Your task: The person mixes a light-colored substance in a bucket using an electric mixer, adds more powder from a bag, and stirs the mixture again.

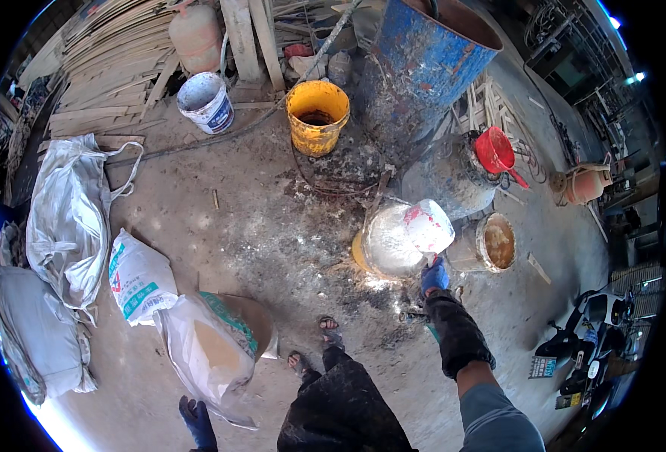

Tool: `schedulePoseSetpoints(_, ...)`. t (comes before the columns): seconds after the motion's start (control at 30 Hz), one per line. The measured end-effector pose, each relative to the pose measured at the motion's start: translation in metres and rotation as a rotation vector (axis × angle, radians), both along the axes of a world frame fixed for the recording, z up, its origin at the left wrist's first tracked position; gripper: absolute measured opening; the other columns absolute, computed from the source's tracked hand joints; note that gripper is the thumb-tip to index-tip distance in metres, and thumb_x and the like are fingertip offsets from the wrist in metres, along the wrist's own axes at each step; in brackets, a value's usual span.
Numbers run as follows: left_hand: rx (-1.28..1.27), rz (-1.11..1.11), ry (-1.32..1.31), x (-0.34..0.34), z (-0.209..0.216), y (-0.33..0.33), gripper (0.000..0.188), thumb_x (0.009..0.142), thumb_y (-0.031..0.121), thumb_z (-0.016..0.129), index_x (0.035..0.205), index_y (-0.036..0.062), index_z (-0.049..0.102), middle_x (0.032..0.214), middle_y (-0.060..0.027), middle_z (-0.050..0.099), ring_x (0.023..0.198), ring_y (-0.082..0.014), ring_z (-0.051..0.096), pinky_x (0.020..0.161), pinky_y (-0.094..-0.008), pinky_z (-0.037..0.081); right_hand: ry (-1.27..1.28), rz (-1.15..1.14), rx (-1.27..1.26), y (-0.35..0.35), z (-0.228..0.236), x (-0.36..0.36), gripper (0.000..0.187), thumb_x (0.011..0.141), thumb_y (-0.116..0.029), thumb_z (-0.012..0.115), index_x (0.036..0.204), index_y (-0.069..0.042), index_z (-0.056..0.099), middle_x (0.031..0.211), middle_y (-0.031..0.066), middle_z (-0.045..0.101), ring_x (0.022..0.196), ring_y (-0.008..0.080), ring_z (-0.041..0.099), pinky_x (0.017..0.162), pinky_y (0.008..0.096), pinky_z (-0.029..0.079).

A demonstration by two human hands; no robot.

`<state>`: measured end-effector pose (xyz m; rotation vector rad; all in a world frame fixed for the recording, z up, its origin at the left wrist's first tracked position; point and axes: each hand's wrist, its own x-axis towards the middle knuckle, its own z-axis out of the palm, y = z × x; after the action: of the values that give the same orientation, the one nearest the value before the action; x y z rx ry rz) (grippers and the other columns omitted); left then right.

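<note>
My right hand (434, 276), in a blue glove, grips the handle of a white-coated dipper (429, 226) with red patches showing through. The dipper is over a yellow bucket (358, 251), whose contents look bright white; whether it touches them I cannot tell. My left hand (196, 419), in a dark blue glove, hangs low with its fingers apart and holds nothing. It is closest to an opened white sack (197, 346) with tan powder showing at its mouth.
A blue drum (431, 71) stands at the back, near a yellow bucket (318, 135) and a white bucket (205, 109). A red dipper (495, 151) rests on a grey drum (442, 177). Another bucket (491, 245) is at right. White sacks (69, 218) lie left; a motorbike (592, 331) is far right.
</note>
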<state>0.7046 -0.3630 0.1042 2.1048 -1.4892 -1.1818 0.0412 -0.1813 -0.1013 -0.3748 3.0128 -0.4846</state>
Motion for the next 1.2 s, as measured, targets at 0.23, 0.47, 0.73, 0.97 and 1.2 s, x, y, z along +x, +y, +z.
schedulePoseSetpoints(0.23,0.009,-0.001,-0.032,0.003,-0.001,0.000,0.059,0.092,0.030,0.062,0.138,0.0024,0.038,0.116,-0.0153,0.053,0.104,-0.0239,0.051,0.090,-0.0357,0.043,-0.029,0.033,0.041,0.005,-0.001,-0.005,0.028,0.082,-0.025,0.062,0.102,-0.006,0.053,0.087,0.0219,0.065,0.081,0.0416,0.063,0.068,0.0511,0.049)
schedulePoseSetpoints(0.47,-0.077,0.110,-0.032,0.070,-0.088,0.011,0.057,0.084,0.009,0.063,0.135,0.0020,0.038,0.114,-0.0166,0.054,0.092,-0.0223,0.057,0.078,-0.0334,0.050,-0.922,-0.218,-0.806,0.010,0.042,-0.005,0.014,0.089,-0.026,0.058,0.079,-0.018,0.056,0.059,0.0006,0.050,0.043,0.0150,0.047,0.038,0.0297,0.038)
schedulePoseSetpoints(0.73,0.003,-0.067,-0.098,0.021,-0.035,-0.003,0.057,0.080,0.032,0.069,0.123,-0.0012,0.052,0.100,-0.0169,0.067,0.088,-0.0242,0.066,0.077,-0.0354,0.051,-1.557,-0.095,-0.509,-0.049,0.212,0.180,0.015,0.089,-0.026,0.062,0.093,-0.011,0.058,0.063,-0.0031,0.049,0.052,0.0093,0.048,0.046,0.0243,0.040)
schedulePoseSetpoints(0.97,0.035,-0.093,-0.072,0.035,-0.036,-0.002,0.035,0.083,0.028,0.065,0.104,-0.0002,0.063,0.087,-0.0151,0.069,0.078,-0.0244,0.067,0.071,-0.0361,0.052,-1.974,0.327,-0.311,-0.116,0.229,0.370,0.026,0.088,-0.033,0.066,0.092,-0.008,0.065,0.064,-0.0019,0.053,0.054,0.0085,0.048,0.049,0.0240,0.040)
schedulePoseSetpoints(1.2,0.060,-0.017,0.263,0.045,-0.074,0.008,0.017,0.089,0.008,0.054,0.100,-0.0035,0.059,0.082,-0.0106,0.063,0.070,-0.0182,0.063,0.058,-0.0301,0.053,-1.956,0.251,-0.718,-0.154,0.063,0.477,0.027,0.090,-0.033,0.063,0.076,-0.011,0.056,0.058,0.0002,0.049,0.047,0.0112,0.049,0.042,0.0304,0.040)
